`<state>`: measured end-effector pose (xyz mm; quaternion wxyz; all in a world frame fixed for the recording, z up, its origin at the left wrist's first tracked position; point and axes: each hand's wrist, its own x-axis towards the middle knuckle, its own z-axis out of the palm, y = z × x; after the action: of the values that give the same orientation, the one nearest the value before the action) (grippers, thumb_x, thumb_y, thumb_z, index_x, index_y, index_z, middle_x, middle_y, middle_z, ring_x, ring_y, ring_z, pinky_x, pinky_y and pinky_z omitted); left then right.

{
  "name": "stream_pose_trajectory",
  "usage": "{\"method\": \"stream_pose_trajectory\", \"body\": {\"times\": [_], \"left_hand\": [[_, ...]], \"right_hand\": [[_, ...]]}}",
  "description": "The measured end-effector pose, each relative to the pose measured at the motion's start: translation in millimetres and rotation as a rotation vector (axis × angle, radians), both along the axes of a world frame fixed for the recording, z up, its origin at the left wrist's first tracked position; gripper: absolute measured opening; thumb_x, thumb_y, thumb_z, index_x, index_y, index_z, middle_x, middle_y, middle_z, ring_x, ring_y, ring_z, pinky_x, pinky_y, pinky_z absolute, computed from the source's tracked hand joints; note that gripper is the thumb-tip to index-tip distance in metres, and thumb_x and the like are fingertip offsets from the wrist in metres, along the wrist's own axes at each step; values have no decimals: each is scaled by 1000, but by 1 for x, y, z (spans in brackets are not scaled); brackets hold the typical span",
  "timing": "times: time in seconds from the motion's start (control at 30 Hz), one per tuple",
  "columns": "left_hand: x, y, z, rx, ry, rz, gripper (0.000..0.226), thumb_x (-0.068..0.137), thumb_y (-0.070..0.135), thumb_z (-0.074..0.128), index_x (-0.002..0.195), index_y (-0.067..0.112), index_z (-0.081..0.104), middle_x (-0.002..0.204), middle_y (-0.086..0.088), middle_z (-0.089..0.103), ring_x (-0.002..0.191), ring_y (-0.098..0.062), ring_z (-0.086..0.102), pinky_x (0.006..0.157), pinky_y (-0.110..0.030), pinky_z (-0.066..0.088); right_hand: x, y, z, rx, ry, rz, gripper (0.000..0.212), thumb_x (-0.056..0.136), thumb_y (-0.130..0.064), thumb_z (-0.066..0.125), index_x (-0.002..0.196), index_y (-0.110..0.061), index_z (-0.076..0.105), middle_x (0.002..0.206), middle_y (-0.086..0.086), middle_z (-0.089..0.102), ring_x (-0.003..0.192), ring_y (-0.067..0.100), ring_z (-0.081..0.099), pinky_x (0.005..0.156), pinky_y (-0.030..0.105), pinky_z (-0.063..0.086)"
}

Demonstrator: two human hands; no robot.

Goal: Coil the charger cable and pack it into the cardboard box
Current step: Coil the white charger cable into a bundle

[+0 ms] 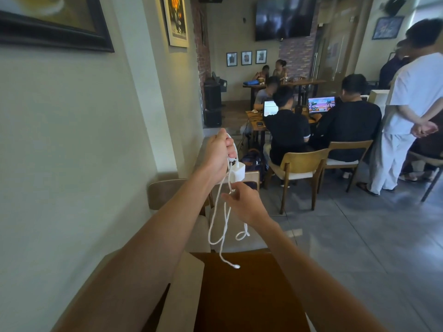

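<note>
wall (72,140) blocks left | chair (167,192) ahead | floor (359,236) right open

I can't see my left hand's (217,155) fingers properly: they curl away from me around the white cable (217,221), so what sits inside the fist is hidden. The charger block (237,173) is partly covered by that hand. My right hand's (243,203) fingertips are blurred where they meet the cable. The cardboard box (184,286) is half behind my left forearm and cut off by the bottom edge. The cable's plug end (236,266) is too small to identify.
</note>
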<state>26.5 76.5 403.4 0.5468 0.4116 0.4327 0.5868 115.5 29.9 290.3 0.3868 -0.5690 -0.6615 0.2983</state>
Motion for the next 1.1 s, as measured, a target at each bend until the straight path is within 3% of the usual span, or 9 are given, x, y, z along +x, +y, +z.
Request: {"method": "stream_pose_trajectory", "body": {"times": [0.13, 0.3, 0.53, 0.63, 0.77, 0.87, 0.93, 1.0, 1.1], "left_hand": [[-5, -1, 14, 16, -11, -9, 36, 110, 30, 44, 78, 14, 48, 63, 0, 37, 50, -11, 30, 54, -25, 32], [-6, -3, 27, 46, -7, -29, 35, 111, 29, 41, 80, 14, 47, 64, -1, 35, 50, -10, 28, 54, -24, 30], [-9, -2, 51, 143, -102, -53, 40, 112, 27, 38, 74, 17, 43, 55, 4, 32, 42, -7, 26, 49, -23, 23], [-12, -2, 62, 170, -107, -53, 41, 111, 25, 39, 72, 16, 42, 51, 6, 33, 41, -7, 27, 47, -22, 24], [-14, -2, 59, 166, -81, -49, 40, 111, 25, 39, 72, 16, 41, 47, 7, 34, 39, -6, 26, 44, -21, 25], [-17, -3, 56, 154, -51, -29, 41, 111, 27, 39, 72, 15, 41, 46, 7, 35, 37, -6, 28, 43, -20, 27], [-21, -2, 57, 153, -39, -20, 43, 111, 27, 38, 70, 16, 39, 47, 6, 33, 38, -6, 27, 44, -20, 26], [-25, -2, 58, 151, -28, -6, 43, 111, 27, 38, 70, 16, 39, 48, 6, 32, 39, -7, 27, 45, -21, 27], [-25, -3, 54, 129, -2, 4, 41, 111, 27, 39, 72, 15, 41, 54, 3, 32, 41, -7, 28, 47, -21, 29]], "right_hand": [[2, 6, -25, -31, 6, -40, 19, 107, -24, 48, 101, -15, 63, 92, 1, 68, 89, 14, 67, 84, 31, 55], [19, 4, -42, -150, 103, -30, 24, 109, -27, 41, 96, -17, 59, 93, 9, 71, 83, 14, 67, 74, 24, 53], [22, -10, -63, -9, 299, 34, 34, 110, -39, 35, 91, -16, 51, 71, -3, 47, 60, 9, 46, 61, 32, 48], [21, -18, -75, -62, 340, 52, 39, 110, -37, 34, 86, -15, 54, 65, -6, 47, 57, 8, 47, 56, 25, 49], [21, -19, -84, -250, 380, 139, 51, 110, -42, 31, 96, 0, 56, 77, 9, 51, 71, 22, 50, 66, 26, 54], [25, -17, -82, -277, 277, 176, 32, 109, -31, 41, 93, -8, 56, 78, 2, 52, 73, 16, 51, 75, 30, 47], [28, -8, -82, -199, 199, 79, 11, 102, -25, 59, 105, -15, 60, 92, -2, 59, 85, 14, 59, 79, 28, 50], [30, -3, -81, -99, 89, -81, 33, 93, -23, 72, 122, -22, 57, 117, -8, 52, 105, 13, 57, 89, 26, 50], [24, -7, -66, 170, 121, -257, 31, 98, -14, 60, 128, -22, 56, 123, -8, 49, 110, 12, 55, 93, 29, 49]]}}
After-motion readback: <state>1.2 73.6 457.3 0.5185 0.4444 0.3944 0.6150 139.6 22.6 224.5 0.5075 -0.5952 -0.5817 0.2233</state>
